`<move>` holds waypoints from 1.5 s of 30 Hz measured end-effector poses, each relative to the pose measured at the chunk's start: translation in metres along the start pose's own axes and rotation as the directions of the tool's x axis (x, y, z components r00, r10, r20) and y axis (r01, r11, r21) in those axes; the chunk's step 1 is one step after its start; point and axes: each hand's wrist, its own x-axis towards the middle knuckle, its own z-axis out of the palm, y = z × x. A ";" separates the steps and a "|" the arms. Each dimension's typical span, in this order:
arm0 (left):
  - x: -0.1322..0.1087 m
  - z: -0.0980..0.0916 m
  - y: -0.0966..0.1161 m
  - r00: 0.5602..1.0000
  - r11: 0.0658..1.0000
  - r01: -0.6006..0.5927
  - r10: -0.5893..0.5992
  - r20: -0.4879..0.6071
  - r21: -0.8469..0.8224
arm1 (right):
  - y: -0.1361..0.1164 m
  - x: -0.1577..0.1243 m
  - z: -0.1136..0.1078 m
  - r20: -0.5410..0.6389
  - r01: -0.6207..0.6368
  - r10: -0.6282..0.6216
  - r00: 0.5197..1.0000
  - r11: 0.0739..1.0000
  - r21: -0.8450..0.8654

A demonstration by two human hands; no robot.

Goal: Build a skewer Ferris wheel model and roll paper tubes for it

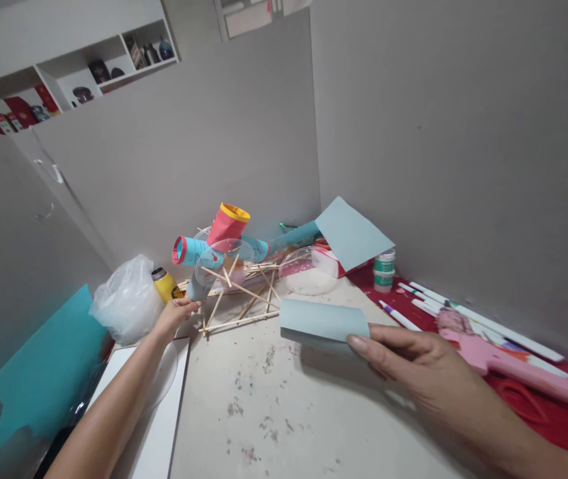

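My right hand (408,359) pinches a pale blue paper tube (321,318) at its right end, above the table. The tube lies level, with its curved side toward the wall. Farther off, my left hand (179,314) has its fingertips closed at the lower end of a grey-blue paper roll (197,287), beside a frame of wooden sticks (241,324). On that frame sit a clear plastic disc (231,256), a blue tube with a red rim (191,251) and a red tube with a yellow rim (227,226).
To the left are a white plastic bag (127,299), a yellow bottle (165,285) and a teal sheet (39,386). A pale blue sheet (354,229) leans in the corner near stacked tubs (384,271). Markers (398,316) and a pink glue gun (523,369) lie at the right.
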 end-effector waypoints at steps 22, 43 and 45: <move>-0.071 -0.007 0.040 0.987 0.986 -0.066 0.087 -0.135 0.153 | -0.005 -0.002 0.001 0.054 -0.063 0.061 0.997 0.997 0.034; -0.153 0.136 0.070 0.839 0.698 0.399 -0.017 0.543 -0.595 | -0.006 -0.006 0.013 0.291 -0.132 0.089 0.953 0.982 0.133; -0.154 0.136 0.066 0.832 0.694 0.414 -0.025 0.555 -0.589 | -0.003 -0.006 0.014 0.309 -0.118 0.080 0.948 0.987 0.105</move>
